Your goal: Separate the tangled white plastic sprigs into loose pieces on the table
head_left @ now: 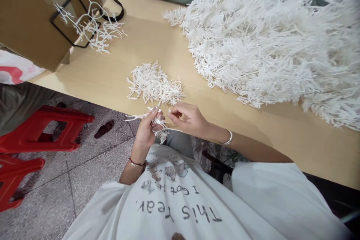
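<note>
My left hand (145, 129), at the table's front edge, is closed around a white branched plastic sprig (159, 122). Its thin twigs stick out to the left and below the fingers. Close beside it on the right, my right hand (189, 118) has thumb and forefinger pinched together. A tiny white bit shows at those fingertips, too small to name. Just beyond both hands lies a small heap of short white plastic pieces (154, 84) on the table.
A large mound of white branched sprigs (261, 45) covers the table's right side. At the back left, another white sprig (95, 26) lies by a black wire frame (54, 20) and a cardboard box (30, 11). Red stools (42, 131) stand on the floor at left.
</note>
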A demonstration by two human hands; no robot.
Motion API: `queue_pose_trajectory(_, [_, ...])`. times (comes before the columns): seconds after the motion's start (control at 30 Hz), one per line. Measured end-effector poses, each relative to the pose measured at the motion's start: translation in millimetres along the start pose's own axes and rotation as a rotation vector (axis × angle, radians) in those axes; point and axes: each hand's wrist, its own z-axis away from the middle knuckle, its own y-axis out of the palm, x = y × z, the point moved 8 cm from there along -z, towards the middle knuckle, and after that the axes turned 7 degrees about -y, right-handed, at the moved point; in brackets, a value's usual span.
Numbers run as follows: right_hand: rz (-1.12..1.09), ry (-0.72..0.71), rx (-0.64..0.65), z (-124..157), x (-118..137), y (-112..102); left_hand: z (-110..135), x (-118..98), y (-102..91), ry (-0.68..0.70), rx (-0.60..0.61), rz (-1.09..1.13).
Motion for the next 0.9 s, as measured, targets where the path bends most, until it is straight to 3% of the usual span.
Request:
queue_pose_trajectory(0.2, [0.403,-0.001,-0.022,1.8,-17.1,-9.9,5.4,-8.9,-9.5,0.137,-0.162,0.017])
queue_pose_trajectory(0.4, [0.566,0.063,-0.028,3.4,-28.5,-18.3,5.3,-11.1,-11.7,0.218,-0.212,-0.027])
queue_pose_trajectory(0.57, [0.347,0.068,-0.102,1.6,-23.1,-20.7,4.5,-11.3,-10.6,0.239,-0.201,-0.113])
queue_pose_trajectory(0.73, [0.001,0.004,-0.016,0.1,-9.2,-1.7,4.2,-9.8,-7.1,0.232,-0.182,-0.157])
queue_pose_trajectory(0.9, [-0.184,0.153,-0.006,3.0,-14.9,7.5,4.7,-7.0,4.3,0.218,-0.038,-0.223])
